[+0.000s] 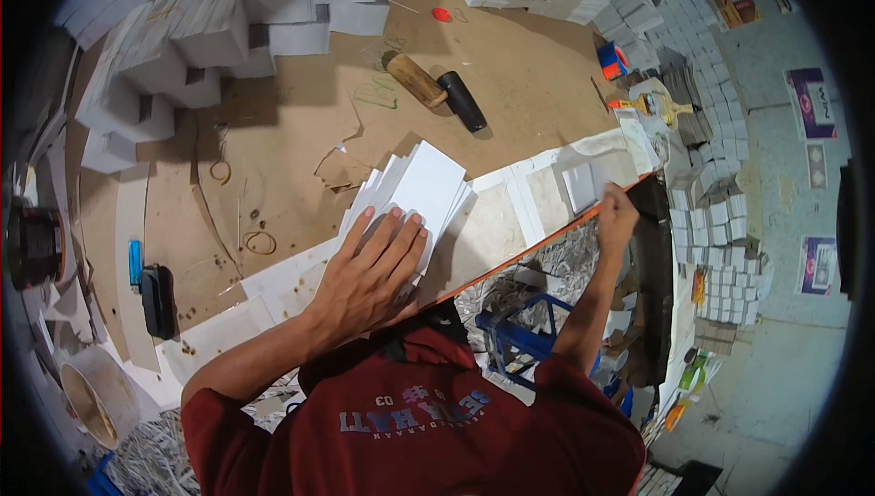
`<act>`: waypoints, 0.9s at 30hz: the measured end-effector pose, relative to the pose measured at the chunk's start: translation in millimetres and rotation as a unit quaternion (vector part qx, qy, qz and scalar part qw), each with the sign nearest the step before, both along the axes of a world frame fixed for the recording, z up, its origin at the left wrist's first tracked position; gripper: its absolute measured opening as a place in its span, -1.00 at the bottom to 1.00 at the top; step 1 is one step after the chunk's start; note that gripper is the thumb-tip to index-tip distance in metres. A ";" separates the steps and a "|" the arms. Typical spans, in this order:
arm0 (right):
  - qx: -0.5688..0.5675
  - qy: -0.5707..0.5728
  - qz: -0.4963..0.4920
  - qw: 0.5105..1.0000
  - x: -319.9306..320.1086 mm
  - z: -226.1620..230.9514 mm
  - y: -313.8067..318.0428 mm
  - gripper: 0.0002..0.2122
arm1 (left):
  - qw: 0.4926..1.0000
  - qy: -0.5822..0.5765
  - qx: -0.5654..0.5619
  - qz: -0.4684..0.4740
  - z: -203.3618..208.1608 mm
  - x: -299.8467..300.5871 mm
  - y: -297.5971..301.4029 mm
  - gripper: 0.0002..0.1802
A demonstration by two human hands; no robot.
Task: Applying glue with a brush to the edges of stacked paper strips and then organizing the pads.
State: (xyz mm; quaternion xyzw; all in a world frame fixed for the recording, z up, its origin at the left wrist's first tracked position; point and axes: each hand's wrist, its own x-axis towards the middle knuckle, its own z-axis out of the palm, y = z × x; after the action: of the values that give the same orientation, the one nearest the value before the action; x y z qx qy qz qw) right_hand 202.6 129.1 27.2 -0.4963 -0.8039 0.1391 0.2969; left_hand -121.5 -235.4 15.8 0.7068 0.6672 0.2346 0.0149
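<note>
- white cards [415, 193] are lying fanned in a stack on the cardboard worktop [510, 67], near the table's front edge.
- left hand [369, 273] is pressing flat on the stack, fingers spread open, gripping nothing.
- right hand [618, 213] is resting at the table edge at 3 o'clock from the stack, touching a small white sheet [583, 186]; i cannot tell whether it is closed.
- a wooden-handled mallet [437, 92] is lying at 12 o'clock from the stack, well apart.
- folded white boxes [210, 40] are piling up at 10 o'clock.
</note>
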 end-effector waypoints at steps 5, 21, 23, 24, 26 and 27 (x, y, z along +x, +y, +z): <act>0.364 0.059 -0.198 0.908 -8.1 55.4 -24.9 -0.76 | 1.000 -0.025 -0.001 -0.002 1.4 -1.0 4.2 -0.23; -0.513 0.140 0.146 0.834 -171.4 35.1 -134.1 -0.27 | 0.999 -0.003 0.034 -0.022 6.1 2.8 4.0 -0.21; -0.253 0.088 0.126 0.955 -155.1 19.6 -119.2 -0.33 | 1.000 0.001 -0.025 -0.018 3.4 0.8 1.1 -0.22; -0.069 0.045 0.120 0.989 -139.5 15.7 -106.3 -0.34 | 0.999 0.002 -0.022 -0.024 0.4 1.1 4.5 -0.22; 0.096 -0.056 0.072 0.991 -111.0 23.3 -84.9 -0.35 | 0.999 -0.001 0.007 -0.031 -6.1 1.2 4.7 -0.30; 0.258 -0.155 0.026 0.953 -97.5 26.1 -74.4 -0.35 | 0.999 -0.002 0.006 -0.035 -6.0 0.3 2.9 -0.30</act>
State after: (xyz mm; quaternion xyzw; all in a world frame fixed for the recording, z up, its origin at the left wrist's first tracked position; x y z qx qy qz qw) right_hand 105.1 54.7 53.3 -0.3968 -0.8612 -0.1442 0.2830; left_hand -121.2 -232.5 9.8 0.7295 0.6406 0.2390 0.0200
